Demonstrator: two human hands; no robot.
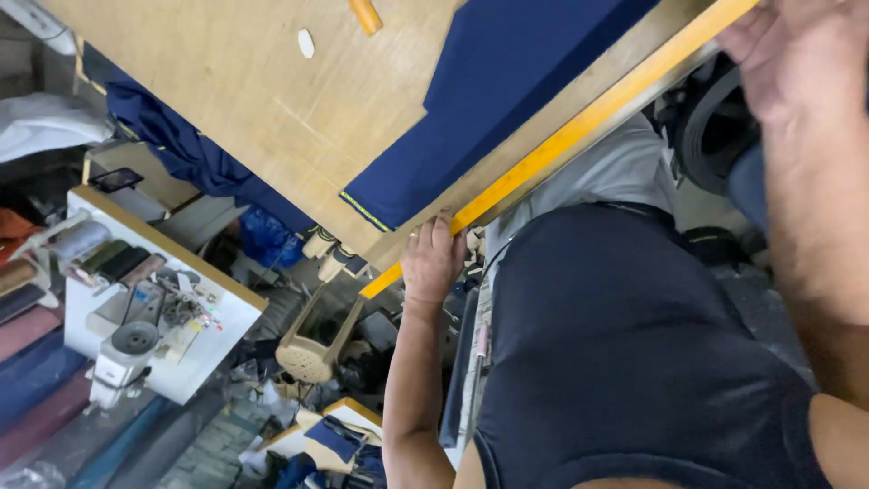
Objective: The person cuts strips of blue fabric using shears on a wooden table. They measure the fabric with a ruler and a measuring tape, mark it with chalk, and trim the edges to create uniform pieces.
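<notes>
A long yellow ruler (561, 145) lies along the near edge of a wooden table (272, 100). My left hand (433, 258) grips the ruler's lower end, with the fingers curled over the table edge. My right hand (797, 50) is closed over the ruler's far end at the top right, partly cut off by the frame. A piece of navy fabric (507, 100) with a yellow-green trimmed hem lies flat on the table just beyond the ruler.
A white chalk piece (306, 43) and an orange handle (366, 15) lie on the table's far part. More navy cloth (190, 154) hangs off the left edge. Below stand a white sewing-machine stand (145, 317), a beige stool (312, 349) and fabric rolls (32, 362).
</notes>
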